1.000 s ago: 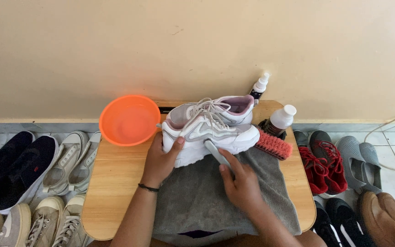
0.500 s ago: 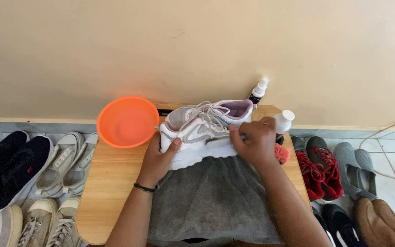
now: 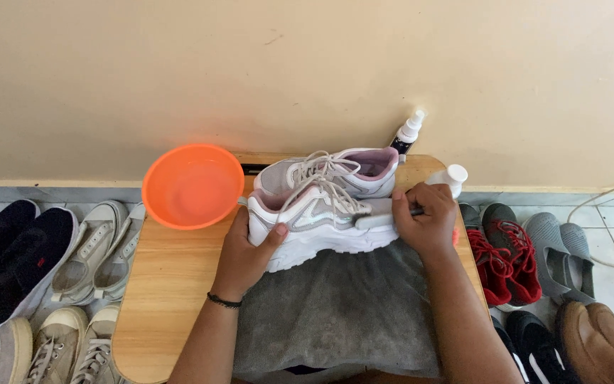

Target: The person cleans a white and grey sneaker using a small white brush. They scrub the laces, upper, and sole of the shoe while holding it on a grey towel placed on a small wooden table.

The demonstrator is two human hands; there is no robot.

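Note:
A white and grey sneaker (image 3: 314,220) lies on its side on a grey towel (image 3: 335,313), with a second matching sneaker (image 3: 353,171) behind it. My left hand (image 3: 246,249) grips the near sneaker at its heel end. My right hand (image 3: 424,220) holds a small brush (image 3: 378,219) with a dark handle, its head pressed against the toe side of the near sneaker.
An orange plastic bowl (image 3: 192,186) sits at the back left of the small wooden table (image 3: 161,284). A spray bottle (image 3: 408,134) and a white-capped bottle (image 3: 450,178) stand at the back right. Several shoes (image 3: 72,249) lie on the floor to the left and other shoes (image 3: 513,249) to the right.
My right hand has moved from the towel up and right to the sneaker's toe end, bringing the brush against it. My left hand stays on the sneaker.

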